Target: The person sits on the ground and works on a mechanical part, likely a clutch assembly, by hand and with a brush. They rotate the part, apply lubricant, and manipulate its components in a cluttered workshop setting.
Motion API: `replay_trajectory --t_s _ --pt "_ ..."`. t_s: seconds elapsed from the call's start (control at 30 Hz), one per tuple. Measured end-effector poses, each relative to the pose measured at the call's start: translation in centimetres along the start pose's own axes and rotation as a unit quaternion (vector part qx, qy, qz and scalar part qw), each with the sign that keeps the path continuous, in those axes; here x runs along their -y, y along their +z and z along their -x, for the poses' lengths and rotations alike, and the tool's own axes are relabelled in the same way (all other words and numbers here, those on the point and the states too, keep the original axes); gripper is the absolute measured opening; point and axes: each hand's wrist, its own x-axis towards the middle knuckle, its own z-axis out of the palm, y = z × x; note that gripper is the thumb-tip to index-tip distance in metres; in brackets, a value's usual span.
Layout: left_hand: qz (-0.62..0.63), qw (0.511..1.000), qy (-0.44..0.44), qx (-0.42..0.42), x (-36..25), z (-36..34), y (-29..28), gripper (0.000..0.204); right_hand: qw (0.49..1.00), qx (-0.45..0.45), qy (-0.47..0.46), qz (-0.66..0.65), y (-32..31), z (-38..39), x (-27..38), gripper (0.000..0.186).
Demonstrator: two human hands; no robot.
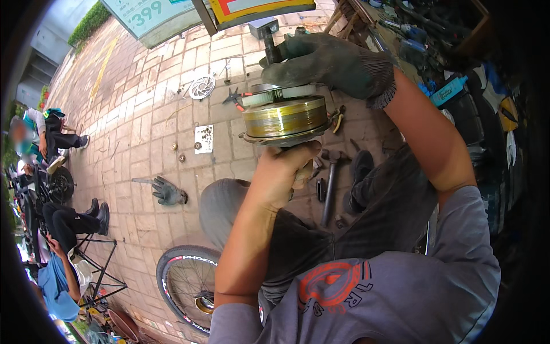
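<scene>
A hub motor core (285, 119), with a band of copper-coloured windings and a pale gear ring on top, is held up in front of me. My left hand (286, 169), bare, is closed beneath it; what its fingers wrap round under the rim is hidden. Above the core, my right hand (329, 66) wears a dark knitted glove. Its thumb and fingers close round the lower part of a dark cylindrical piece (270, 45) that stands up over the gear ring.
On the brick paving lie a hammer (330, 195), red-handled pliers (234, 100), a brake disc (202, 88), a spare glove (166, 191) and a paper with small parts (204, 139). A bicycle wheel (171, 286) lies at lower left. Two people sit at far left; tools crowd the right.
</scene>
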Motion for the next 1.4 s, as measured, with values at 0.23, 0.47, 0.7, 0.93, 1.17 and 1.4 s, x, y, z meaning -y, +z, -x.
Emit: replay_trajectory --t_s 0.23,0.47,0.7,0.93,1.17,1.4 --pt "-0.109 0.989 0.04 -0.095 0.1 -0.3 0.2 0.011 0.999 0.012 -0.014 -0.044 -0.5 -1.3 -2.7 0.044" --pt "-0.135 0.981 0.08 -0.111 0.5 -0.6 -1.2 0.01 0.998 0.045 -0.035 -0.026 0.2 -2.0 -2.0 0.034" --pt "-0.166 0.971 0.119 -0.123 0.8 -0.6 -1.3 0.009 0.932 0.05 -0.265 0.24 -0.2 -2.4 -3.1 0.032" --pt "-0.211 0.961 0.094 -0.151 0.7 -0.5 -1.6 0.012 0.872 0.027 -0.336 0.355 -0.2 -2.6 -2.9 0.036" --pt "-0.176 0.971 0.08 -0.138 0.3 -0.4 -1.2 0.013 0.984 0.043 -0.145 0.092 0.0 -2.5 -2.7 0.032" --pt "-0.167 0.974 0.08 -0.127 0.5 -0.5 -1.6 0.015 0.995 0.053 -0.07 0.039 -0.2 -2.4 -2.3 0.037"
